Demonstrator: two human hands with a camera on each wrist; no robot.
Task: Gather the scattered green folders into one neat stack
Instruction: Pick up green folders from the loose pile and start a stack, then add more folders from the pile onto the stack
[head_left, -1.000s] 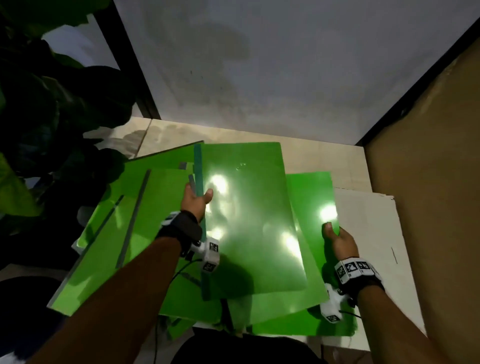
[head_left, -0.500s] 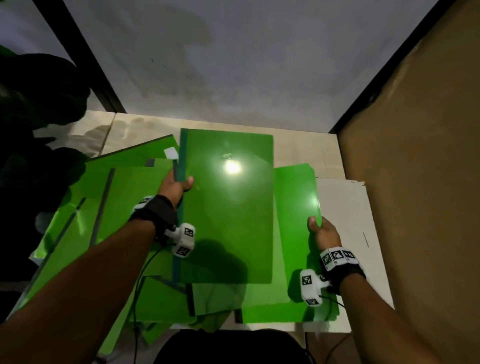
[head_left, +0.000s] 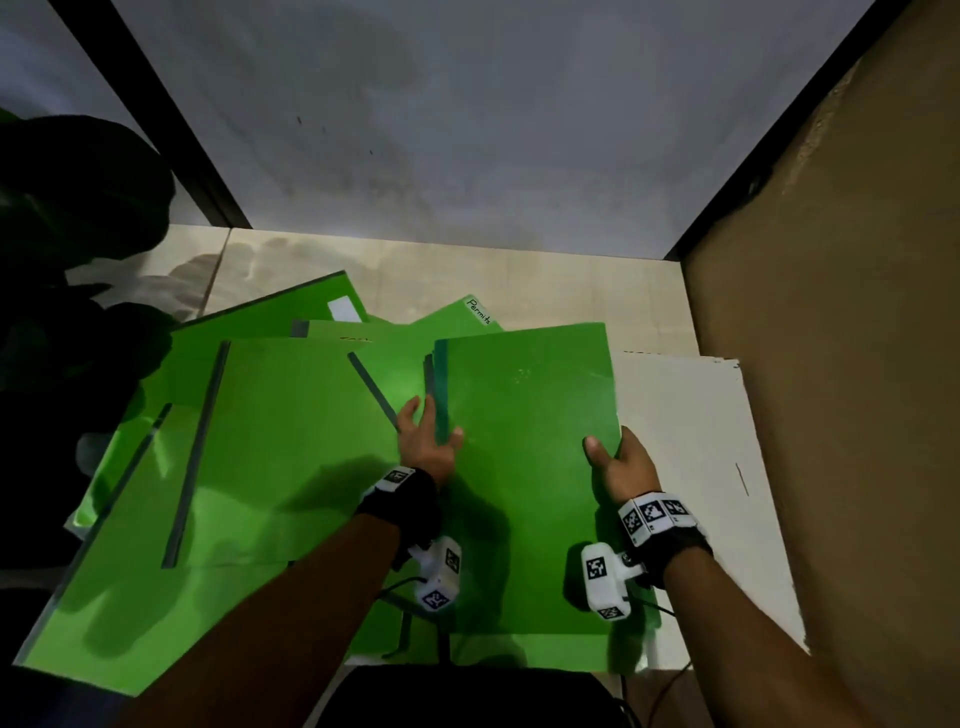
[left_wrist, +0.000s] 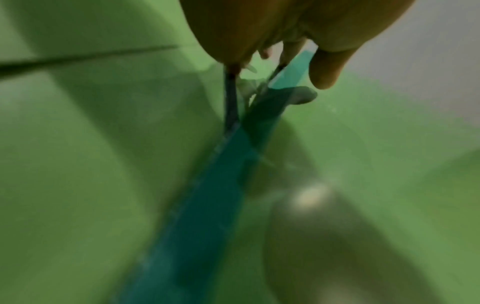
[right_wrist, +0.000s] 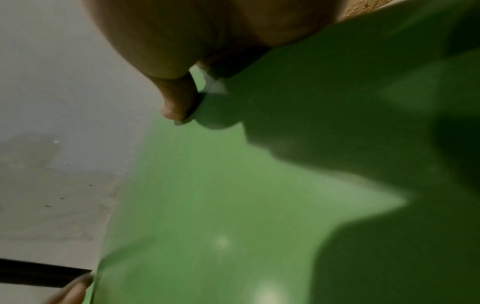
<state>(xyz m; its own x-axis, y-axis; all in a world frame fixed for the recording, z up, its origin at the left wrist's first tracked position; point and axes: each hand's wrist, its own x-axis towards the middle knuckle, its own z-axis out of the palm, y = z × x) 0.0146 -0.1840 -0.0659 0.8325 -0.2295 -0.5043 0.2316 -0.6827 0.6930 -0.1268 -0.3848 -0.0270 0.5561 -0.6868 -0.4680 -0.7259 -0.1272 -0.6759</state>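
Green plastic fills the head view: a top folder (head_left: 524, 467) is held at both side edges, the left hand (head_left: 428, 447) pinching its dark spine edge with the thumb on the cover and the fingers under it, and the right hand (head_left: 621, 467) clamping the opposite edge, thumb on top. Gripping both sides likely lets the person square this folder over the ones beneath it. It lies over other folders at the right of the spread, next to a white board (head_left: 685, 441). The remaining folders (head_left: 270, 441) fan out to the left at mixed angles, one with a tab reading "Permits" (head_left: 478, 310), so the stack is far from done.

From the left wrist, the view is blurred, but the thumb (left_wrist: 327, 67) presses the teal spine strip (left_wrist: 207, 195) from above while the fingertips curl beneath, a real pinch and no mere resting touch.

From the right wrist, the thumb (right_wrist: 176, 98) bears down on the folder's green cover (right_wrist: 221, 195) at its edge. The fingers below are hidden, though the head view suggests they wrap under. A grey wall (right_wrist: 59, 123) shows beyond.
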